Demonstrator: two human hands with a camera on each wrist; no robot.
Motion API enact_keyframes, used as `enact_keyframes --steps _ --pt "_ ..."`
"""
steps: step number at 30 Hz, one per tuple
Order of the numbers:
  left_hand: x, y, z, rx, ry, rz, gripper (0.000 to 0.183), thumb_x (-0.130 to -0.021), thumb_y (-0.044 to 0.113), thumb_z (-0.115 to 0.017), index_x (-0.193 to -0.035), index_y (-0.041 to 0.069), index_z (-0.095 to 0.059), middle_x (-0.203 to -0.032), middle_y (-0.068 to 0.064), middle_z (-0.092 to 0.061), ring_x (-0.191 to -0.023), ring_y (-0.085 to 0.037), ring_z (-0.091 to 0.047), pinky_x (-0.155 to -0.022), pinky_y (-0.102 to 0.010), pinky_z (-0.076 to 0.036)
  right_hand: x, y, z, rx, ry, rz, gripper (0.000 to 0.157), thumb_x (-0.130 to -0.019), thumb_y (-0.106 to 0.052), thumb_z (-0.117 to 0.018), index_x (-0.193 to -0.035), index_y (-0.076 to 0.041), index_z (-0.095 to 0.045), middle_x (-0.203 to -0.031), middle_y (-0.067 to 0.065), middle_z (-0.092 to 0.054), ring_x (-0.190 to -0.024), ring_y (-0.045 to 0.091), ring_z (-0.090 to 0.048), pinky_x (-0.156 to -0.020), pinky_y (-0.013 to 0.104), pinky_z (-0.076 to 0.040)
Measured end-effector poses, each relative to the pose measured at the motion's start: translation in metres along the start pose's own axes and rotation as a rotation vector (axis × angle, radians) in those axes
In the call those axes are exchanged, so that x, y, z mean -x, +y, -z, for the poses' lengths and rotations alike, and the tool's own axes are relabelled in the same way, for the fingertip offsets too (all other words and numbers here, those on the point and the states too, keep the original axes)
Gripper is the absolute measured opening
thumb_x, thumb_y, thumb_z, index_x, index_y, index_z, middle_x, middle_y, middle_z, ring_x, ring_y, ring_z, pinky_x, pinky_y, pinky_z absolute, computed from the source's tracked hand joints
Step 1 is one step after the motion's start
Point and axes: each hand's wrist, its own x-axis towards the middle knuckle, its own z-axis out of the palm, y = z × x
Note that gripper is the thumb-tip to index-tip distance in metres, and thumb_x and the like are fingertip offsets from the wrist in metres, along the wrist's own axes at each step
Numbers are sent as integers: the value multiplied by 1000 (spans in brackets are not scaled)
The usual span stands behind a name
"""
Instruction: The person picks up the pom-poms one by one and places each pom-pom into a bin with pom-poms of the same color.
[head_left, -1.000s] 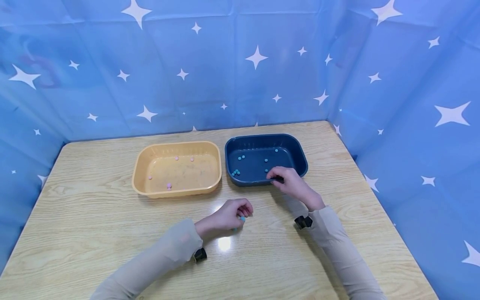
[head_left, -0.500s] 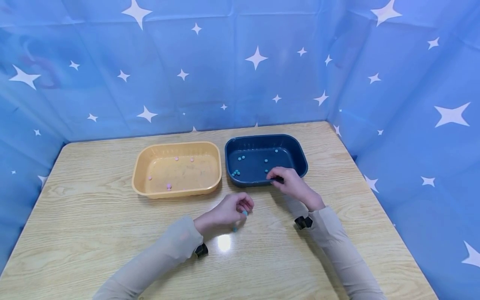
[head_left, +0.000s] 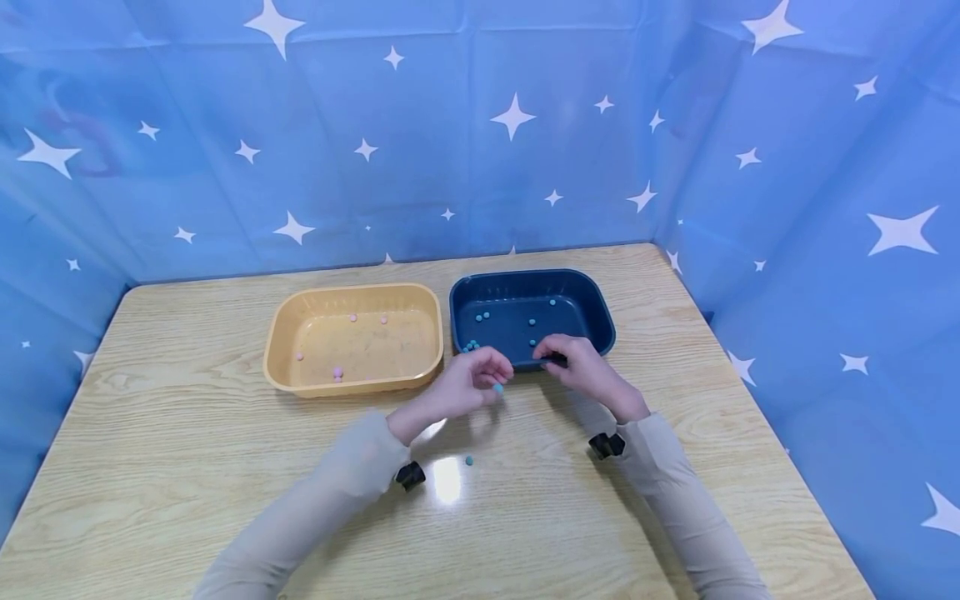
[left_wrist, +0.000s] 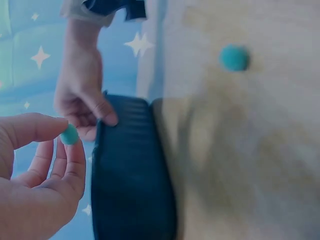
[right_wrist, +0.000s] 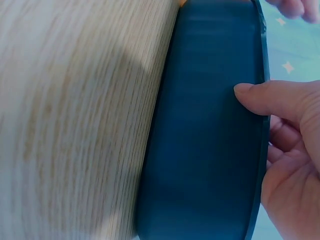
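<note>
Between thumb and fingertips, my left hand (head_left: 467, 386) pinches a small teal ball (left_wrist: 69, 134), held up just in front of the dark blue tray (head_left: 510, 323). My right hand (head_left: 588, 373) grips that tray's near rim; in the right wrist view its thumb (right_wrist: 252, 97) lies against the outer wall and the other fingers curl over to the inside. Several teal balls sit on the tray's floor, among them one ball (head_left: 552, 302) toward the back right. A loose teal ball (head_left: 469, 460) lies on the wooden table, nearer the body than the left hand.
Left of the blue tray stands a yellow tray (head_left: 442, 333) with several pink balls, one of them a pink ball (head_left: 384, 320) near its middle. Both trays rest on the wooden table (head_left: 187, 467). A blue curtain (head_left: 420, 192) with white stars hangs behind and at the sides.
My left hand has lifted the teal ball off toward the blue tray's near rim, moving away from the body. The loose ball on the table is now uncovered. The right hand has stayed put.
</note>
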Motion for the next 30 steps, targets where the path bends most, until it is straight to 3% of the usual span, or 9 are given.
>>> enact_keyframes --steps 4,8,12,20,30 --pt "-10 8 8 66 59 36 26 -81 -16 -57 -105 -7 -54 -105 -25 -57 -98 -42 -55 -84 -28 -49 0 0 1 -5 -2 -2 16 -80 11 -63 -89 -1 -65 -91 8 -67 -88 21 -61 -80 39 -52" --pt "-20 14 14 145 123 49 25 -83 -14 -58 -106 -8 -54 -103 -18 -59 -93 -29 -57 -83 -27 -49 0 -1 1 -11 -3 -9 17 -80 12 -64 -89 -2 -65 -92 8 -67 -88 21 -61 -80 40 -52" --pt "-29 17 18 190 171 60 26 -83 -14 -58 -107 -8 -54 -107 -25 -57 -90 -19 -57 -83 -26 -50 0 -1 1 -10 -4 -12 17 -80 12 -64 -89 -3 -65 -91 8 -66 -87 21 -61 -80 40 -52" --pt "-46 19 23 206 222 92 26 -83 -15 -57 -109 -8 -54 -112 -27 -56 -106 -42 -53 -86 -29 -50 -1 -1 1 -16 -9 -8 18 -79 12 -63 -90 -2 -65 -91 8 -66 -87 21 -60 -81 40 -52" --pt "-66 22 29 237 286 125 26 -85 -11 -58 -109 -4 -55 -112 -21 -59 -107 -36 -55 -88 -31 -50 -1 1 1 -26 -2 7 18 -79 12 -63 -89 -2 -65 -91 7 -66 -86 20 -60 -80 40 -52"
